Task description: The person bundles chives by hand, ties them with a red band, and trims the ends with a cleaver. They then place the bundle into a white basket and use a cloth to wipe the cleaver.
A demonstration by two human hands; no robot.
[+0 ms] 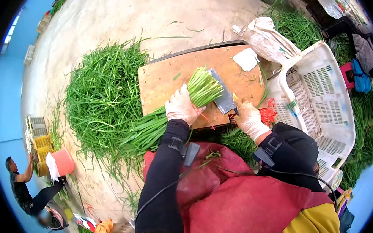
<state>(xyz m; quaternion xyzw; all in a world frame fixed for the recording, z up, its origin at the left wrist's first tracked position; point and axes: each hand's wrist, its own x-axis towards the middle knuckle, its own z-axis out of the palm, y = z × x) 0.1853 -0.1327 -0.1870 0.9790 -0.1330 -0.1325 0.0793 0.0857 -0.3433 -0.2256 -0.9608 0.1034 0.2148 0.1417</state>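
Observation:
My left hand (180, 107), in a pale glove, grips a tied bundle of green chives (193, 96) and presses it down on a brown cutting board (166, 76). The bundle's cut ends point away from me. My right hand (249, 117), also gloved, holds the handle of a broad cleaver (223, 92). The blade lies against the right side of the bundle's ends. A red band wraps the bundle just below my left hand.
A large heap of loose chives (103, 96) lies left of the board on the concrete floor. A white plastic crate (319, 103) stands tilted at the right, with a white sack (267, 39) behind it. Another person (25, 188) crouches at far left by a yellow crate (43, 146).

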